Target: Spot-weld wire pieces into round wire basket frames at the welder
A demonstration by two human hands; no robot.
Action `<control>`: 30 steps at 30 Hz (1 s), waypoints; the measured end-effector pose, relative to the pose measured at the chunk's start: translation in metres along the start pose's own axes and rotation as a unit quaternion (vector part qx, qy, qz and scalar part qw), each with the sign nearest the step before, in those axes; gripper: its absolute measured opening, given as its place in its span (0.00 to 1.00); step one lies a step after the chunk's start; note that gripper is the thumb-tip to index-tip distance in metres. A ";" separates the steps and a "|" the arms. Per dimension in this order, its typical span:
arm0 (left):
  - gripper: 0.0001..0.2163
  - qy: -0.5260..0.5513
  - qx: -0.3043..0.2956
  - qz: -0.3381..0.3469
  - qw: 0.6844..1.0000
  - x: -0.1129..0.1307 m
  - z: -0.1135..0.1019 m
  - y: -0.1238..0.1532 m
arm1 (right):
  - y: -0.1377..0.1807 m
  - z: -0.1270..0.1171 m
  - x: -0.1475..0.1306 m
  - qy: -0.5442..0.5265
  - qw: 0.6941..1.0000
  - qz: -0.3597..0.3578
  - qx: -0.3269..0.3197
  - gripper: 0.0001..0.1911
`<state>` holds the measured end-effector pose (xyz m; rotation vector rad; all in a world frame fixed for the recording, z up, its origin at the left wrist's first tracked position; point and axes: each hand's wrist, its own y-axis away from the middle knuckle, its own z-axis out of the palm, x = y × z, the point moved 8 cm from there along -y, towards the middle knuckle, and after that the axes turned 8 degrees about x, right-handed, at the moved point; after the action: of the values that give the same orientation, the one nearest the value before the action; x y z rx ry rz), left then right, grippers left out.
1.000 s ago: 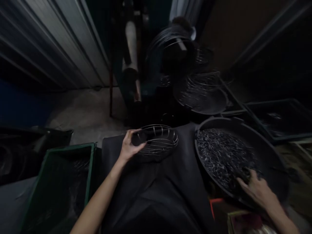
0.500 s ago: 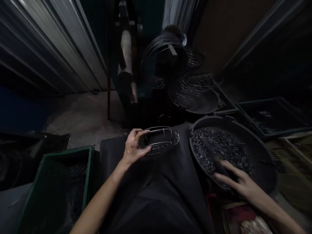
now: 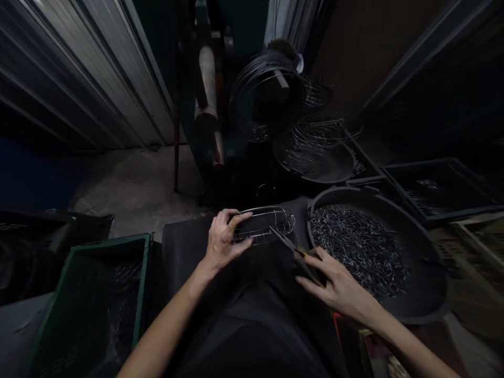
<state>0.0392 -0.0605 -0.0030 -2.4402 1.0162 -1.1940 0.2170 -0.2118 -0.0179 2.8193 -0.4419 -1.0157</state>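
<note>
My left hand [image 3: 222, 244] is curled around the rim of the small round silver wire basket [image 3: 268, 223] on my lap. My right hand [image 3: 334, 286] is closed on the thin metal pliers [image 3: 293, 249], whose tips are near the basket. I think I am lining them up. Next, the tips must catch one wire.

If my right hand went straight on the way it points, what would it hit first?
Probably the small oval wire basket held by the left hand: the yellow-handled pliers in the right hand point at its near rim, though depth is unclear.
</note>
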 end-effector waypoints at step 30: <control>0.27 0.065 -0.033 -0.013 0.997 -0.062 -0.007 0.014 | 0.023 -0.048 0.188 0.082 0.942 0.256 0.200 0.25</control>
<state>0.0004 -0.0281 -0.0426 -2.4604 1.0795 -1.3634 0.3799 -0.2916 -0.0902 2.8183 -1.4065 -0.6277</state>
